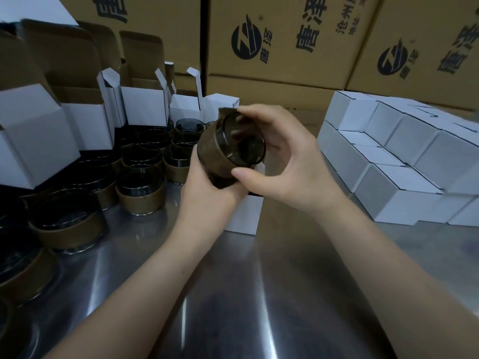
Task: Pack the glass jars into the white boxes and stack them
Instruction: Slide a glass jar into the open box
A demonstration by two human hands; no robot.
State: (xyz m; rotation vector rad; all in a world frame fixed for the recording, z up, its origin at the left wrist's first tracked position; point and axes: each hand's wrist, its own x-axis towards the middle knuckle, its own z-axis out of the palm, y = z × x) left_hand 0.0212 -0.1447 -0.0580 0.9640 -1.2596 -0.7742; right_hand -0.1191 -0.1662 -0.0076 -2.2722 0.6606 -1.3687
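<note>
Holding one smoky glass jar (230,149) in mid-air, you have both hands on it: your left hand (207,193) is closed under its base and paper-sleeved side, and your right hand (280,161) curls around the rim, thumb below and fingers over the top. The jar is tilted on its side, mouth towards your right palm, just above a small open white box (245,213) standing on the table (233,294) directly behind your left wrist. That box looks like the one about to receive it.

Judging by the layout, you are partway through. To your right a stack of closed white boxes (404,161) lies in two layers, tightly packed together. To your left many sleeved jars (140,187) wait unpacked, standing mouth-up in close rows, and behind them a row of open empty boxes (145,102) stands with flaps raised. So plenty remains: this jar to seat, its flap to close, the box to join the stack, and the rest of the jars after it.

You are working on a brushed metal table that throws streaky reflections. Large brown shipping cartons (272,42) printed with a dark logo and characters wall off the far side. The light is dim.
</note>
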